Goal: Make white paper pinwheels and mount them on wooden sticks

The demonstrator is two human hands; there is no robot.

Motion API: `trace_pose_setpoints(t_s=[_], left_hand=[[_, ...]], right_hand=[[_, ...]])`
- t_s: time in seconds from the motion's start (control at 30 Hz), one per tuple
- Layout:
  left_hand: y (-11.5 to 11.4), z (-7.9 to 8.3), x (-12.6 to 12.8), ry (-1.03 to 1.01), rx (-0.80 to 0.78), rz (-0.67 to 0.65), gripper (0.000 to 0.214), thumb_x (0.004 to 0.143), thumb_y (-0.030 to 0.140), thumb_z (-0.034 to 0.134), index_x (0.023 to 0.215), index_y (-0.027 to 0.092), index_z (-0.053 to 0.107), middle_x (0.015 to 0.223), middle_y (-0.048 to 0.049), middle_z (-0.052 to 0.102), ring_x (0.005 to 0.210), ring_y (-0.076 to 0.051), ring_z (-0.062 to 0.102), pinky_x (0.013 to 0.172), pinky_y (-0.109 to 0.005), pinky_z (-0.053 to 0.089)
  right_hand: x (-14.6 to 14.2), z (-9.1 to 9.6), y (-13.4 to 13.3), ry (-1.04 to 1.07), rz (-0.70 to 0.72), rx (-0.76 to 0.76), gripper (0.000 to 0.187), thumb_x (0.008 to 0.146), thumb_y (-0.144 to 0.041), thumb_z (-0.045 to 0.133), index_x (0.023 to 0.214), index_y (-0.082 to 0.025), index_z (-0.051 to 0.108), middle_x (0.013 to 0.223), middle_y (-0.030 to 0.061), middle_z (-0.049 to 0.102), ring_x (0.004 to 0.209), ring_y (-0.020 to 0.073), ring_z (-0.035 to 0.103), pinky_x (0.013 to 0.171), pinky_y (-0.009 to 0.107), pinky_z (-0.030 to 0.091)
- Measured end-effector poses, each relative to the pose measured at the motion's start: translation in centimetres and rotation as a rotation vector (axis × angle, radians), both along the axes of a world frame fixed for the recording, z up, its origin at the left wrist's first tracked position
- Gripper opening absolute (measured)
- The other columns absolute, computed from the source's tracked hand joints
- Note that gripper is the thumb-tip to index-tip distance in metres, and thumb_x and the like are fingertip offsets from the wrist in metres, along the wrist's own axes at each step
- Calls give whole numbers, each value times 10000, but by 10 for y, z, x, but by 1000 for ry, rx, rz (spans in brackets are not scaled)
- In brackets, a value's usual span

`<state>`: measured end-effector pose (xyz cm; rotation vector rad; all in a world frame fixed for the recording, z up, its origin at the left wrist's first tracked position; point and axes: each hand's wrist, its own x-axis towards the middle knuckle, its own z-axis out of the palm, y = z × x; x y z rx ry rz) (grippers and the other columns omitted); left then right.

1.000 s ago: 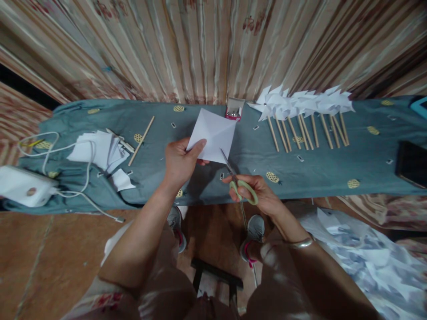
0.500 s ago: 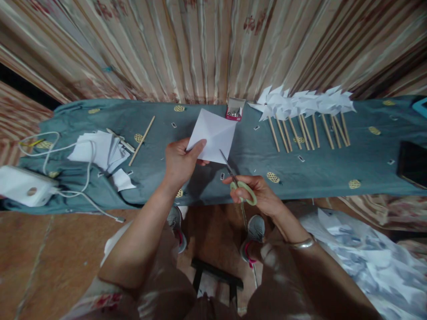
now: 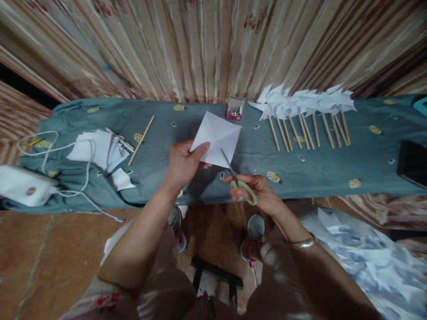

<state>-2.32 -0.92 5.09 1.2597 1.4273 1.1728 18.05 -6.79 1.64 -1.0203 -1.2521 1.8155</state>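
Observation:
A creased white square of paper is pinched at its left corner by my left hand, thumb on top and fingers underneath. My right hand is closed around the light green handles of a pair of scissors. The blades point up and left and lie at the paper's lower right corner, with the tip towards its middle. Whether the blades are fully closed on the paper, I cannot tell.
Paper pinwheels on wooden sticks lie at the back right. Beside them stands a small open box of metal pins. Left are a loose stick, a stack of paper sheets and a white power bank with cables. A dark stool is below.
My left hand and the paper have shifted slightly right and down towards the scissors, so the blades reach further into the sheet. The right hand has hardly moved.

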Motion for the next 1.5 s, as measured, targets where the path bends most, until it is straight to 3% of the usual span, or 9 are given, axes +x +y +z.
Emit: trace_pose_setpoints(t_s=[1.5], left_hand=[[-5, 0, 2, -103, -63, -34, 212, 800, 194, 668, 589, 174, 676, 510, 12, 653, 405, -126, 589, 402, -231, 511]], right_hand=[[-3, -1, 1, -17, -51, -68, 391, 637, -413, 879, 942, -187, 782, 580, -40, 593, 533, 84, 523, 533, 248, 486]])
